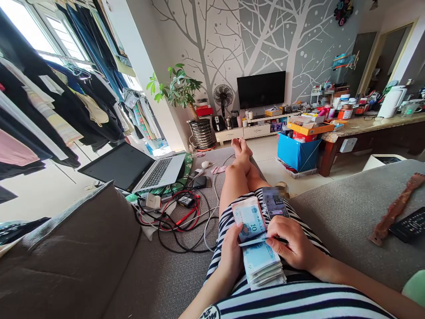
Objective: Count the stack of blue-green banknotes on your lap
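Observation:
A stack of banknotes (249,217) lies across my striped lap, its top note marked 10. My left hand (231,252) grips the stack along its left side, thumb on the upper notes. My right hand (289,243) pinches the right edge of a note that is folded up across the middle. Below that fold, the lower ends of the notes fan out in a thick, uneven pile toward my waist. Beside the stack, above my right hand, a phone (277,206) rests on my thigh with its screen lit.
Left on the sofa (175,283) are an open laptop (156,175) and a tangle of cables (186,223). To the right lie a black remote control (411,225) and a brown wooden stick (395,210). Beyond my feet stand a blue box (294,153) and a cluttered table (358,126).

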